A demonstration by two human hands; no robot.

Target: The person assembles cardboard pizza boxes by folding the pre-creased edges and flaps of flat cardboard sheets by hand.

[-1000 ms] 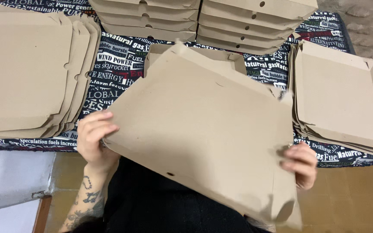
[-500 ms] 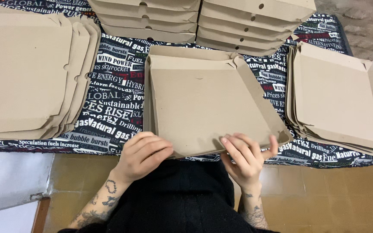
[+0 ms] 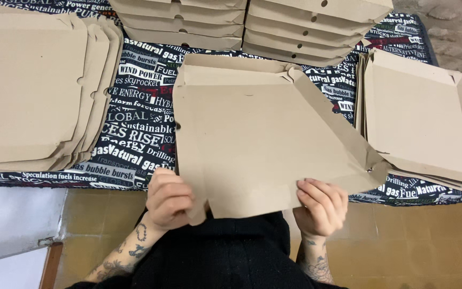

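Both hands grip the near edge of a flat brown cardboard box blank (image 3: 263, 139) lying on the printed black tablecloth (image 3: 135, 107): left hand (image 3: 169, 199) at 7 o'clock of the blank, fingers curled over its corner flap, right hand (image 3: 322, 206) at 5 o'clock, fingers on top of the edge. Stack of flat blanks (image 3: 33, 85) at 9 o'clock, partly folded blanks (image 3: 423, 118) at 3 o'clock with side flaps raised, two stacks of closed boxes (image 3: 252, 24) at 12 o'clock, touching side by side. Tiled floor (image 3: 413, 241) below the table edge.
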